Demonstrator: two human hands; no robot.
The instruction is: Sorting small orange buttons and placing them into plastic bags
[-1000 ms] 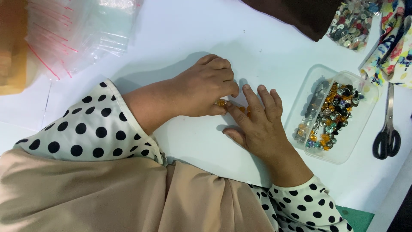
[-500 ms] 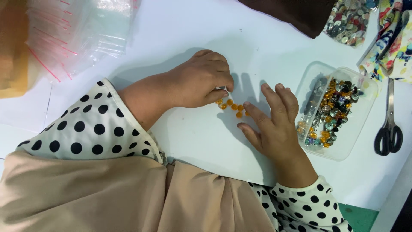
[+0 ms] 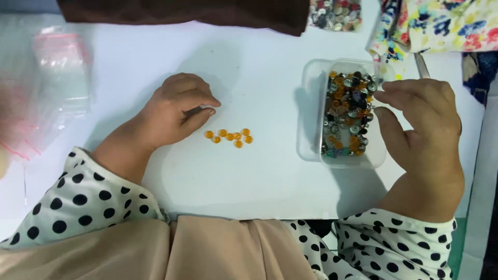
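Observation:
Several small orange beads (image 3: 229, 136) lie in a short row on the white table (image 3: 259, 78). My left hand (image 3: 174, 111) rests on the table just left of them, fingers curled, holding nothing I can see. My right hand (image 3: 423, 129) hovers at the right side of a clear plastic box (image 3: 311, 111), its fingers spread and reaching over the mixed orange, silver and dark beads (image 3: 347, 114) inside. I cannot see anything pinched in it.
Clear zip bags (image 3: 57, 78) lie blurred at the far left. A dark brown cloth (image 3: 192, 13) runs along the back edge. A second heap of beads (image 3: 334, 11) and floral fabric (image 3: 441, 23) sit at the back right, with a metal tool tip (image 3: 421, 65) under the fabric.
My right hand has left the orange beads and moved right to the clear box. My left hand has pulled back a little, uncovering the row of beads. The view has shifted.

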